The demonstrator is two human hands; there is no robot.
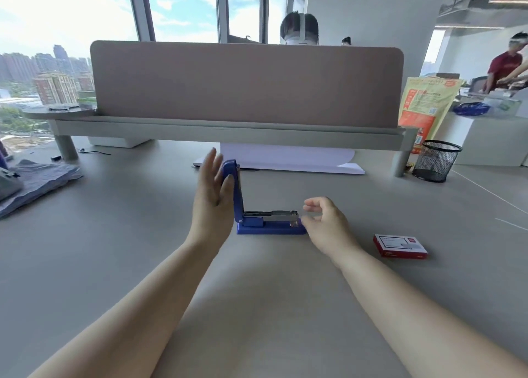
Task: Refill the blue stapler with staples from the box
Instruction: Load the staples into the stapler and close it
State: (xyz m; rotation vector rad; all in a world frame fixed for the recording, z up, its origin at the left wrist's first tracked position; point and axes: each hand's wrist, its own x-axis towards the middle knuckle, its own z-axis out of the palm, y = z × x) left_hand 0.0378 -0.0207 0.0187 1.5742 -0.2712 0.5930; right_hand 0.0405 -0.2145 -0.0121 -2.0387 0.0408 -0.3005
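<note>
From the head camera, I have the blue stapler (pixel 267 219) standing on the desk (pixel 143 234) with its lid swung upright and the metal magazine exposed, so the opening step looks done. My left hand (pixel 213 199) is flat and spread, fingers (pixel 211 160) against the raised lid, gripping nothing. My right hand (pixel 325 223) is loosely curled and empty, fingertips just beside the stapler's front end. The staple box (pixel 400 246) lies closed, apart to the right; next I'd reach there and open it.
</note>
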